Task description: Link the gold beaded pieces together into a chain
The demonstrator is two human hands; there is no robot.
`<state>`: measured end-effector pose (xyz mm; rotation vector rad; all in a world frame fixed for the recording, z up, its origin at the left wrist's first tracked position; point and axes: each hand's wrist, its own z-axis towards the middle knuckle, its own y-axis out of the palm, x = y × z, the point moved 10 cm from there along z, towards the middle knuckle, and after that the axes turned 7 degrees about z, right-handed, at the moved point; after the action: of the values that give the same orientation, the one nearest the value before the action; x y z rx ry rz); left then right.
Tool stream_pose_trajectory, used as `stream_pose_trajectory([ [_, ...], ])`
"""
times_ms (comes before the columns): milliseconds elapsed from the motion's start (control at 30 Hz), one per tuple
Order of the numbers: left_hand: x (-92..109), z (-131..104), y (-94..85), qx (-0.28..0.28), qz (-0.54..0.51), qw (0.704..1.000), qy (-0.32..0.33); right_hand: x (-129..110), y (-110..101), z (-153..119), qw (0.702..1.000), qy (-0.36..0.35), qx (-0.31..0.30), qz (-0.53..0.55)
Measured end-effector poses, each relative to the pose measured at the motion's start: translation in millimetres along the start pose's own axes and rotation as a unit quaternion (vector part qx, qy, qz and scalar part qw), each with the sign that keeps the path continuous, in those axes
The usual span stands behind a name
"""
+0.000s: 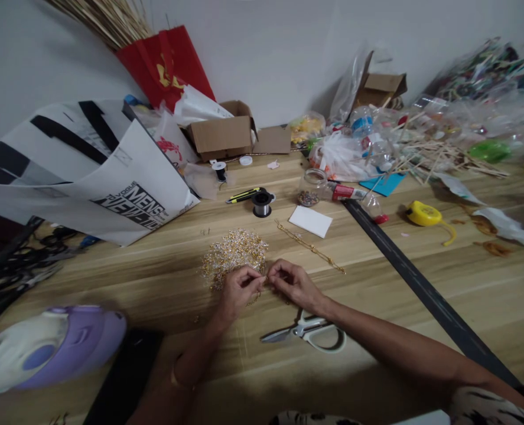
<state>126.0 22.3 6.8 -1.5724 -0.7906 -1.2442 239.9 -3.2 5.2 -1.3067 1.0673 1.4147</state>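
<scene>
My left hand (pixel 240 290) and my right hand (pixel 293 283) meet at the fingertips over the wooden table. Both are closed in a pinch on a thin gold beaded chain (pixel 253 300), part of which dangles below my left fingers. What exactly sits between the tips is too small to make out. Just behind my left hand lies a heap of gold and clear beads (pixel 236 252). Another gold beaded chain (pixel 310 245) is stretched out beyond my right hand. Scissors with pale handles (pixel 303 332) lie near my right wrist, blades pointing left.
Behind the beads are a wire spool (pixel 262 204), a yellow-black cutter (pixel 246 196), white paper (pixel 310 221) and a bead jar (pixel 310 192). A yellow tape measure (pixel 422 213) lies right, past a dark strip (pixel 415 274). Bags and boxes line the wall; a purple-white appliance (pixel 80 345) stands left.
</scene>
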Motion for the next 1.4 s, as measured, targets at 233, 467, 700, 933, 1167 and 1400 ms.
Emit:
stream_pose_trajectory([
  [233, 17.2, -0.5, -5.5, 0.015, -0.002, 0.996, 0.086, -13.5, -0.4, 0.9, 0.997, -0.061, -0.008, -0.047],
  [467, 3.6, -1.1, 4.4, -0.029, -0.092, 0.995, -0.014, -23.6, 2.9, -0.9, 0.994, -0.097, -0.016, -0.053],
  [700, -1.6, -0.5, 5.3, -0.027, -0.065, 0.997, -0.041, -22.7, 2.8, -1.0, 0.994, -0.084, -0.019, -0.062],
  [933, -5.1, -0.3, 8.1, -0.035, -0.052, 0.998, -0.029, -16.8, 2.3, 0.4, 0.997, -0.06, -0.016, -0.039],
  [1167, -6.3, -1.9, 12.3, -0.047, -0.04, 0.998, -0.019, -5.0, 2.9, 0.4, 1.0, -0.01, -0.016, 0.007],
  [1400, -5.4, -2.9, 15.5, -0.058, -0.036, 0.997, -0.02, -1.1, 5.3, -0.6, 0.999, 0.008, -0.027, 0.026],
])
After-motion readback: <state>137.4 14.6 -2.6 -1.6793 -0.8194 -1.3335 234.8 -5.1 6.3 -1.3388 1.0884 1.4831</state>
